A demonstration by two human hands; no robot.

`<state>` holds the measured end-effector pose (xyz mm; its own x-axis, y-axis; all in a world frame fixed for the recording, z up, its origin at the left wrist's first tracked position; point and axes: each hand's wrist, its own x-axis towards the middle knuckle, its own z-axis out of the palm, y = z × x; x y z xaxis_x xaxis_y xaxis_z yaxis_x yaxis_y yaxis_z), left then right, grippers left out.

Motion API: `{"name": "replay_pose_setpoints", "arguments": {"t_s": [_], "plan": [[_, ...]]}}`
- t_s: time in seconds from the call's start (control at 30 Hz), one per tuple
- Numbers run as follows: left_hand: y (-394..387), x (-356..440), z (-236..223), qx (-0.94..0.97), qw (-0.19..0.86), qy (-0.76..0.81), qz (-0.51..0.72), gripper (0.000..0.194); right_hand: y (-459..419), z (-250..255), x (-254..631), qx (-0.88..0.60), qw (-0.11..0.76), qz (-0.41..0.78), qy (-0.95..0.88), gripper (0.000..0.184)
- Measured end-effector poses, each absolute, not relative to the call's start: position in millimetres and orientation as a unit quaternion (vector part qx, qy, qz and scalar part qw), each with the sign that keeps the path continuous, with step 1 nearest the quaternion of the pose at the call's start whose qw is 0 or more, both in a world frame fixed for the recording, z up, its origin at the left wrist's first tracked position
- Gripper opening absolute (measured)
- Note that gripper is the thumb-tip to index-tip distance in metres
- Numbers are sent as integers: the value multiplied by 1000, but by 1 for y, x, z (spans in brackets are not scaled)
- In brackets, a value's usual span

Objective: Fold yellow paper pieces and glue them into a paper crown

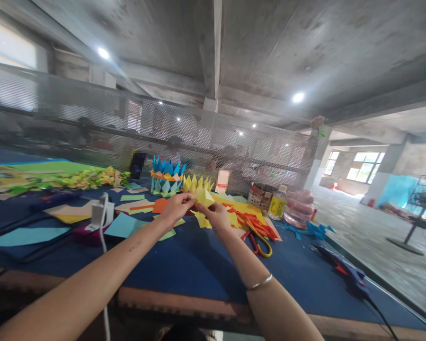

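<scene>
Two-handed, holding a folded yellow paper (203, 196) above the tabletop (184, 270), well in from its near edge. Pinching the paper's lower left side between thumb and fingers of the left hand (179, 207), and clamping its lower right side with the right hand (218, 218). Letting the pointed part rise beyond both sets of fingertips, between and slightly above the grips. Hiding the exact finger contact behind the right hand, so not telling how many fingers are touching. Reaching toward a yellow spiked ring (198, 183) and a blue-topped paper crown (166, 175) by the far edge. Placing the right hand just left of orange strips (257, 223) and yellow-handled scissors (265, 248), with a glue gun (344, 270) lying near the tabletop's right edge.
</scene>
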<state>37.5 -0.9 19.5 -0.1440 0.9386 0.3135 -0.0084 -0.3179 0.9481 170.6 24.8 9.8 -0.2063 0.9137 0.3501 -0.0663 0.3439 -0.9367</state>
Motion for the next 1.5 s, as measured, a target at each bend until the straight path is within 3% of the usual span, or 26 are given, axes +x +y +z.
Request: {"name": "replay_pose_setpoints", "arguments": {"t_s": [0.23,0.37,0.67,0.73,0.93,1.1,1.23,1.5], "plan": [[3,34,18,506,371,463,626,10,31,15,180,-316,569,447,-614,42],[-1,36,22,493,393,460,625,7,34,13,181,-303,575,402,-645,35],[-1,33,19,463,565,400,553,5,38,10,181,-304,603,322,-664,14],[2,31,17,457,562,394,566,3,37,10,181,-307,590,305,-682,10],[5,31,15,437,502,401,629,6,33,11,182,-328,533,236,-743,23],[4,32,16,446,492,406,628,9,33,10,183,-346,508,169,-770,19],[5,31,16,439,520,383,624,7,36,9,183,-352,513,186,-760,10],[7,28,14,461,553,378,582,16,32,10,180,-331,548,274,-718,14]]}}
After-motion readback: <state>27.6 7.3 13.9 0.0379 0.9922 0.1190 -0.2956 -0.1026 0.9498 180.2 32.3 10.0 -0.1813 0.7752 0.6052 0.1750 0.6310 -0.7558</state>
